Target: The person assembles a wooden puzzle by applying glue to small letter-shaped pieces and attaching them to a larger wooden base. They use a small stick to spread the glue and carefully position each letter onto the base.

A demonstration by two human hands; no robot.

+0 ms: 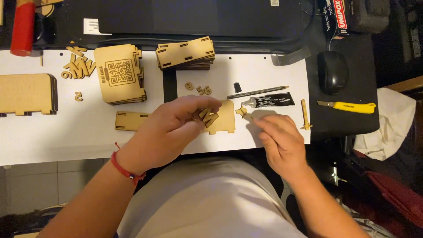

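Closest to me, both forearms are reaching out over a pale shirt toward the tabletop, which is covered with white paper sheets. I am watching the left hand closing its grip on a small wooden letter, pinched between thumb and fingertips just above a flat wooden panel lying near the middle of the paper. On the right, the right hand is pinching what looks like a thin stick; its tip is pointing at a small star-shaped wooden piece just left of an open black glue tube, whose cap is standing apart farther back.

What I am worrying about: the tube is lying uncapped with its nozzle facing the star piece, so glue could be oozing onto the paper and sticking the parts to it. The letter is small and is sitting only at the fingertips, so a slight twist could be dropping it askew onto the panel. The right wrist is passing near a slim wooden strip and could be nudging it off the paper edge. A yellow utility knife is resting to the right, near that arm's path. Loose numerals beyond the panel could be scattering if the panel shifts.
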